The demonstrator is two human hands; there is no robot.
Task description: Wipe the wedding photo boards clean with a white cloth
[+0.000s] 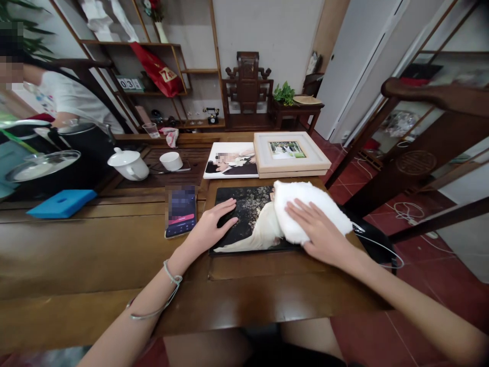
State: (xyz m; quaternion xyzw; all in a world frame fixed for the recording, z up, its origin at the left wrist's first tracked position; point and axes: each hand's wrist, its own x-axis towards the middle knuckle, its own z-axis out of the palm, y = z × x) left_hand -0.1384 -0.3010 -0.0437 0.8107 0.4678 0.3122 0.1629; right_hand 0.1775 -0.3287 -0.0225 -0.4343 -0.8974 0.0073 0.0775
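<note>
Nearest me is the bare brown edge of the table, and over it reach my two forearms, the left wrist carrying a silver bangle and a pale bracelet. My left hand lies on the left side of a dark photo panel, its fingers loosely spread, thumb apart, with no grip on anything. My right hand rests on a folded white cloth, fingers stretched out flat over it; whether the thumb pinches its near edge I cannot tell. The cloth covers the panel's right part and runs past its side; the panel lies flat before me, a long pale gown showing on it. Just left of my left hand is a phone, its screen lit. Farther left lies a blue block. Beyond the panel, a white-edged photo print sits beside a light wooden frame holding a small picture. To their left stand a small white cup and a lidded white cup. At the far left sits a person in a white top; against the back wall stands a dark carved chair.
</note>
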